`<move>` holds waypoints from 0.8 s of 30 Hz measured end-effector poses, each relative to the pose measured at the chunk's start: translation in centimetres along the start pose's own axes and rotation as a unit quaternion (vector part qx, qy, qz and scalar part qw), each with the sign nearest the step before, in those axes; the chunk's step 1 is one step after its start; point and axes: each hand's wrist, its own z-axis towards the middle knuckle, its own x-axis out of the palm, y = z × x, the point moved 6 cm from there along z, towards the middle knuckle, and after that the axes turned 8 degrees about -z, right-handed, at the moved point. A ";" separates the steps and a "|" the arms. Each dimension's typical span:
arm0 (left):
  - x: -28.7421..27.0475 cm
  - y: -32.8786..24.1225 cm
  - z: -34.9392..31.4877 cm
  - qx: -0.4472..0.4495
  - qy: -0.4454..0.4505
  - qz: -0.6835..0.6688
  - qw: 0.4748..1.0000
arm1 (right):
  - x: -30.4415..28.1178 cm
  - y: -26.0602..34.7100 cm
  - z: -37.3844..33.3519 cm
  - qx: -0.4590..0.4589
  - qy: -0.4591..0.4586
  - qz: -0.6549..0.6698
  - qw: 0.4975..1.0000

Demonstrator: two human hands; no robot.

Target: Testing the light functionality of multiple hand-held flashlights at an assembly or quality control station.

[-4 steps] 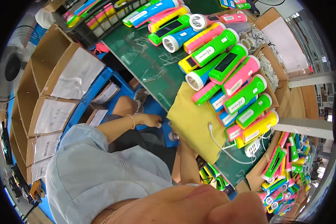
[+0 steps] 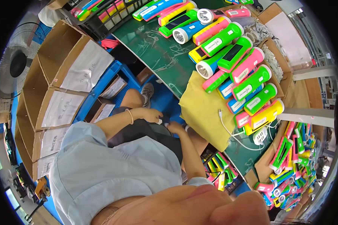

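My left hand (image 2: 153, 115), with a thin band on its wrist, is over my lap, its fingers closed. A small white piece (image 2: 160, 122) shows at its fingertips; its kind cannot be made out. My right hand (image 2: 174, 128) is close by on the right, fingers curled, with a little gap between the hands. Whatever it may hold is hidden. To the right, a yellow cloth (image 2: 202, 108) hangs over the edge of the green table (image 2: 139, 45). Flashlights (image 2: 251, 90) in green, pink, blue and yellow lie in a row beyond the cloth.
A white cable (image 2: 229, 129) runs across the cloth to a white power strip (image 2: 260, 135). Cardboard bins (image 2: 60, 108) stand at left by a blue crate (image 2: 118, 69) and a fan (image 2: 18, 63). More flashlights (image 2: 289, 180) are heaped at lower right; a black basket (image 2: 105, 22) stands far left.
My right hand has come out from beside the cloth's edge, moving left and up toward my left hand. The whole view has shifted slightly.
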 end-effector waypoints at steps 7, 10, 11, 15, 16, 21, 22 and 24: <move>-6.9 -19.4 -11.6 0.252 0.249 -0.123 0.927 | 3.6 -2.0 3.1 0.085 0.077 0.199 0.973; -18.5 -25.9 -11.7 0.403 0.039 0.015 0.914 | 2.5 -2.8 5.1 0.062 0.063 0.202 0.975; -22.9 -26.7 -10.3 0.367 -0.063 -0.004 0.928 | 1.7 -3.1 5.6 0.055 0.053 0.201 0.977; -43.8 -28.0 -1.0 0.266 -0.394 -0.003 0.880 | -1.8 -4.4 6.8 0.023 0.039 0.188 0.981; -48.0 -27.5 0.5 0.216 -0.505 0.147 0.823 | -2.9 -4.8 6.7 0.015 0.036 0.184 0.982; -61.9 -18.3 6.1 -0.229 -0.452 0.401 0.764 | -8.7 -6.4 5.4 -0.019 0.004 0.180 0.983; -63.0 -17.4 5.8 -0.212 -0.477 0.384 0.762 | -9.8 -6.6 4.9 -0.026 -0.008 0.178 0.984; -63.9 -17.3 5.0 -0.154 -0.537 0.353 0.751 | -11.9 -7.0 3.7 -0.040 -0.040 0.179 0.982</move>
